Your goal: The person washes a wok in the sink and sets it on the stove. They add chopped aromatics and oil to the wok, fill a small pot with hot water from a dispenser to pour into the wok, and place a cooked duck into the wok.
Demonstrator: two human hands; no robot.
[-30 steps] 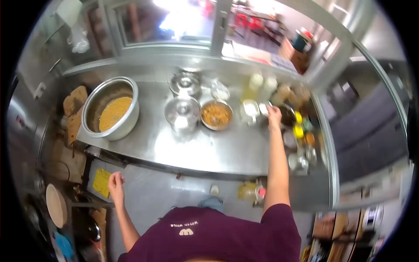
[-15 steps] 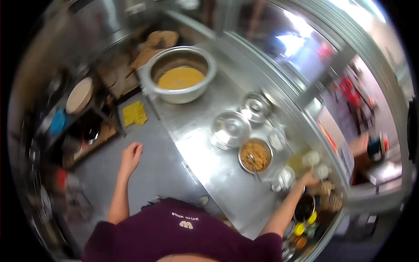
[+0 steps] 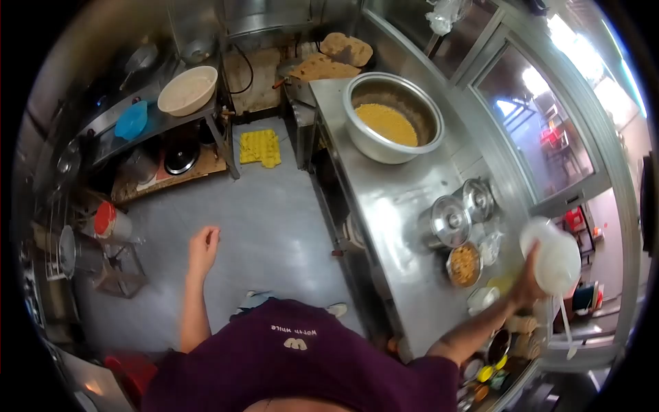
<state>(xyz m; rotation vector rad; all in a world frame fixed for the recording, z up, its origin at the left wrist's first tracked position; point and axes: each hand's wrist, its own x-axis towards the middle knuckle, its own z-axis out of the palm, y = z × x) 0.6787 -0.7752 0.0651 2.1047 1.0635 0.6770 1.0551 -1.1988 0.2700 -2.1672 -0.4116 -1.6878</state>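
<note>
My right hand (image 3: 528,278) grips a white, translucent plastic tub (image 3: 555,257), raised at the right edge of the steel counter. A thin white handle (image 3: 566,328) hangs below the tub; whether it is joined to it I cannot tell. Below the hand, on the counter, stand a white cup (image 3: 483,299) and a steel bowl of brown chunky food (image 3: 465,265). My left hand (image 3: 204,247) hangs over the floor, its fingers curled in and nothing visible in them.
A large pot of yellow grains (image 3: 392,144) stands on the steel counter (image 3: 384,213), with lidded steel pots (image 3: 451,221) nearer. Yellow-lidded jars (image 3: 486,373) crowd the near right corner. A shelf at left bears a cream basin (image 3: 188,91). A yellow cloth (image 3: 260,148) lies on the floor.
My right hand has gone from among the items at the counter's right edge to holding the white tub up. The view has turned left. My left hand stays curled at my side.
</note>
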